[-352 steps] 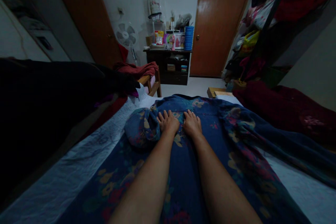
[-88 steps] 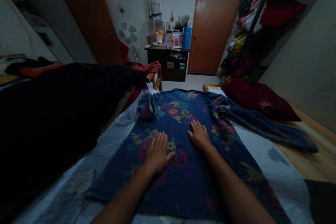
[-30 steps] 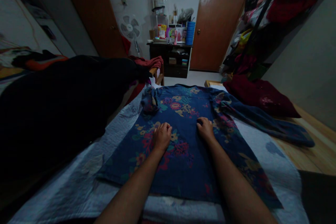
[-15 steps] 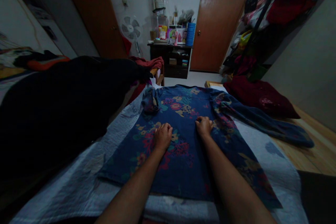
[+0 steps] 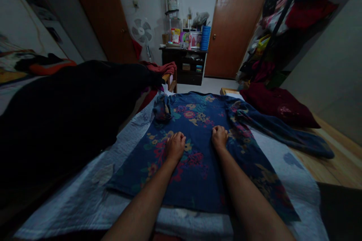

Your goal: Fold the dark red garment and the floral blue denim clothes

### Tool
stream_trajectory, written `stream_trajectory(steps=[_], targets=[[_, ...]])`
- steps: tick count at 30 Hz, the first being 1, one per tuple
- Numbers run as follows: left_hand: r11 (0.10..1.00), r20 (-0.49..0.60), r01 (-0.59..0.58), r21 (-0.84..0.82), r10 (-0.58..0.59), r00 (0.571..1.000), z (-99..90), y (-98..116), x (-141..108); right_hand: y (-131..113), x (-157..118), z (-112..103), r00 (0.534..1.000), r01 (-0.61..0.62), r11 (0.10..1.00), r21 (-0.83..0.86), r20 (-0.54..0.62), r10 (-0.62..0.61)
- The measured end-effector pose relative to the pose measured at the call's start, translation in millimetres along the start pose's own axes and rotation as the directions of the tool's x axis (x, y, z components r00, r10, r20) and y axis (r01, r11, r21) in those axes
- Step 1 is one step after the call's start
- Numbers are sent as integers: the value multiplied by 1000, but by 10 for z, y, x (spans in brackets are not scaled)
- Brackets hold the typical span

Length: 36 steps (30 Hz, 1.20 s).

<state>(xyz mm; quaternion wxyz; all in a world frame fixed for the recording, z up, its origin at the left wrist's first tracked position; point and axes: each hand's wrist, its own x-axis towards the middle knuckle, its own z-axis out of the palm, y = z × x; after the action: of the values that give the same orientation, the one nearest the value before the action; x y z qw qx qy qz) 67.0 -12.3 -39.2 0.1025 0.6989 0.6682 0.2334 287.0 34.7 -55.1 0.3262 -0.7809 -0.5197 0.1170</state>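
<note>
Curled hands (image 5: 175, 146) on floral fabric (image 5: 198, 120)

The garment (image 5: 198, 120) is showing a dark blue ground with red, pink, yellow, tan and green florals. The sheet (image 5: 135, 128) is displaying pale blue-white with darker motifs. The pillow (image 5: 279, 103) is presenting maroon with a light pinkish pattern. The fan (image 5: 141, 30) is reading white.

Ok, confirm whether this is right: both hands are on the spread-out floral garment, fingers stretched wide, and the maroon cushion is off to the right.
Not quite: the head view shows the left hand and right hand with fingers curled in, not stretched wide. Both are on the spread-out floral garment, and the maroon cushion is off to the right.
</note>
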Motion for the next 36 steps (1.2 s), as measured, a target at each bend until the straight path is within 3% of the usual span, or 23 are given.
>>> stream_trajectory(steps=[5, 11, 15, 18, 22, 28, 32, 36], targets=[[1000, 5, 10, -15, -10, 1000, 9, -1, 6, 125, 11, -143, 994, 75, 978, 196, 64, -89], [996, -9, 16, -83, -17, 1000, 18, -16, 6, 246, -239, -401, 979, 105, 923, 371, 122, -161], [954, -19, 60, -295, -68, 997, 4, -72, -1, 243, -446, -552, 971, 25, 876, 481, 197, -136], [849, -15, 82, -522, -105, 994, -59, -138, -11, 213, -571, -647, 948, -65, 855, 514, 300, -108], [693, 103, 142, -707, -97, 990, -254, -245, -85, 211, -690, -753, 909, -95, 867, 489, 398, -124], [633, 256, 288, -719, -145, 956, -672, -499, -454, 271, -823, -979, 862, -89, 902, 421, 486, -142], [710, 347, 288, -643, -66, 936, -977, -748, -680, 297, -889, -1163, 831, -50, 948, 315, 539, -135], [859, 279, 142, -493, 2, 960, -1260, -959, -765, 363, -963, -1304, 834, 22, 971, 238, 531, -149]])
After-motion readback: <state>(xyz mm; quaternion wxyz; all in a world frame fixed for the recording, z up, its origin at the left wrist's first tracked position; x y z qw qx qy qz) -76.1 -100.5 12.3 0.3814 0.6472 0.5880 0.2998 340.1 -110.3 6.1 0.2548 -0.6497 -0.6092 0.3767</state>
